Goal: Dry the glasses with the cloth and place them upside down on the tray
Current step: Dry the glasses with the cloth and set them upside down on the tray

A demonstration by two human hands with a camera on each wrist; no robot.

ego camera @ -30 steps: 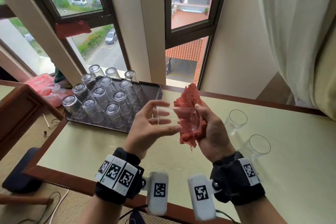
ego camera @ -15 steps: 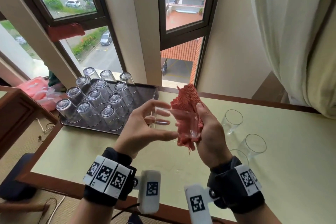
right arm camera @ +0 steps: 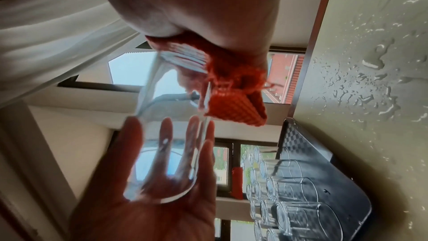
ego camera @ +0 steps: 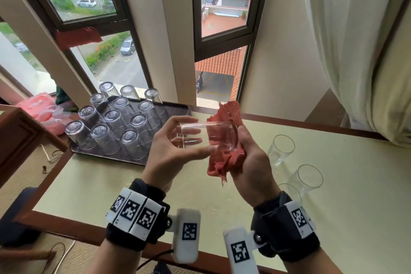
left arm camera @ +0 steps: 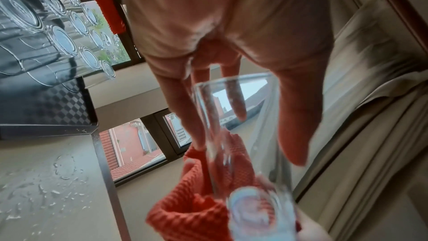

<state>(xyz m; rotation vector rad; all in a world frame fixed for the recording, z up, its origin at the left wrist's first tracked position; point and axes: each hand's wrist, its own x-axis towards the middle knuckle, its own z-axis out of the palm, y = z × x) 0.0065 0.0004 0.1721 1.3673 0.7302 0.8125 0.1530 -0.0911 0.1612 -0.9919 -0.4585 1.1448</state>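
Note:
A clear glass (ego camera: 206,138) lies on its side in the air over the table, between both hands. My left hand (ego camera: 175,147) grips its open end with thumb and fingers. My right hand (ego camera: 251,162) holds a red waffle cloth (ego camera: 224,160) bunched round the glass's base. In the left wrist view the glass (left arm camera: 238,135) runs down into the cloth (left arm camera: 190,213). The right wrist view shows the glass (right arm camera: 166,153) against the left palm (right arm camera: 148,199), with the cloth (right arm camera: 236,105) at its far end. Several glasses (ego camera: 113,118) stand upside down on the dark tray (ego camera: 175,109) at the left.
Three upright glasses stand on the table to the right of my right hand: one (ego camera: 281,149), another (ego camera: 308,179), a third partly hidden behind my wrist. Water drops (right arm camera: 370,61) lie on the tabletop. Window frames and a curtain (ego camera: 355,51) rise behind the table.
Both hands keep their hold on the glass and cloth. The hands and glass have shifted slightly, and the head view has drifted a little.

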